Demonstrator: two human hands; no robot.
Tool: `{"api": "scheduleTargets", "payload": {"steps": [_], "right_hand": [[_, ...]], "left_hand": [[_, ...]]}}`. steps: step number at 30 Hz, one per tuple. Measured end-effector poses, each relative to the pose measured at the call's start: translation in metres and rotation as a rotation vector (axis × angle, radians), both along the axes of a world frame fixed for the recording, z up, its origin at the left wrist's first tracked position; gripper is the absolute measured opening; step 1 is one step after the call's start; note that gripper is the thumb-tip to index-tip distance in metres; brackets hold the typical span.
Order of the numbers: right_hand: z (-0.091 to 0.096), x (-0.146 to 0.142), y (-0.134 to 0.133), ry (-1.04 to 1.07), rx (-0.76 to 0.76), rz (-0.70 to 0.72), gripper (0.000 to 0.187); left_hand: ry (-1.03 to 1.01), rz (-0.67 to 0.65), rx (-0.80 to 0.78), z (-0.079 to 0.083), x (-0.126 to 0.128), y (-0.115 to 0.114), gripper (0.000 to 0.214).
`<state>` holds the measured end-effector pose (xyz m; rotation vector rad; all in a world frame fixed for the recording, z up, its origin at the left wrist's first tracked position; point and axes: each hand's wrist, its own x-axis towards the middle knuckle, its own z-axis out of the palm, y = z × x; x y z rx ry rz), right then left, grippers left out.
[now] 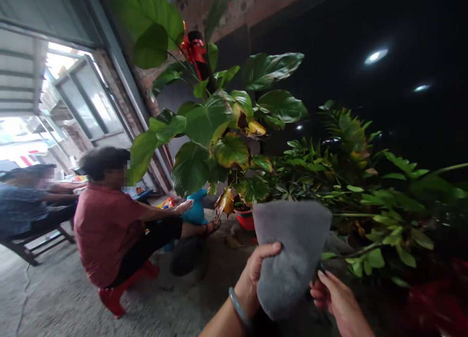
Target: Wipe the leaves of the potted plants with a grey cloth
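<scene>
A grey, plush-looking piece of fabric [292,249] is held up in front of me, wide at the top and rounded at the bottom. My left hand [258,269], with a pale bangle on the wrist, grips its left side, the thumb lying over the front and the fingers hidden behind. Close to the fabric's right edge, my right hand [331,290] is closed with thumb and fingers pinched together. A small dark thing shows at its fingertips, too unclear to name.
A large leafy plant [208,118] in a red pot [244,219] stands ahead, with more greenery [365,196] on the right. A person in a red shirt [106,225] sits on a red stool [127,283] at left, beside a dark bucket [187,259]. Other people sit farther left.
</scene>
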<state>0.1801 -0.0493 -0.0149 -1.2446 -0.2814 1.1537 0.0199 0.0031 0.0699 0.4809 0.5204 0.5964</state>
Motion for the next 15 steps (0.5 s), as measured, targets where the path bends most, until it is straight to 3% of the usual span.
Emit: {"api": "scheduleTargets", "payload": {"steps": [3, 5, 7, 9, 11, 13, 15], "right_hand": [[0.003, -0.002, 0.001, 0.055, -0.021, 0.012, 0.044], [0.006, -0.002, 0.002, 0.081, -0.011, 0.013, 0.046], [0.006, -0.002, 0.002, 0.104, 0.0, 0.001, 0.049], [0.006, -0.001, 0.001, 0.123, -0.011, -0.018, 0.053], [0.005, -0.001, -0.001, 0.135, -0.034, -0.028, 0.055], [0.005, -0.001, -0.003, 0.137, -0.062, -0.028, 0.053], [0.008, -0.003, -0.004, 0.136, -0.079, -0.032, 0.053]], "left_hand": [[-0.041, 0.255, 0.087, 0.023, 0.02, 0.016, 0.032], [0.011, 0.313, 0.053, 0.013, 0.034, 0.024, 0.026], [0.127, 0.239, -0.034, -0.012, 0.041, 0.023, 0.022], [0.218, 0.085, -0.114, -0.038, 0.035, 0.016, 0.024], [0.211, -0.061, -0.141, -0.05, 0.022, 0.004, 0.029], [0.134, -0.099, -0.113, -0.043, 0.009, -0.005, 0.031], [0.045, -0.037, -0.05, -0.021, 0.003, -0.007, 0.031]]}}
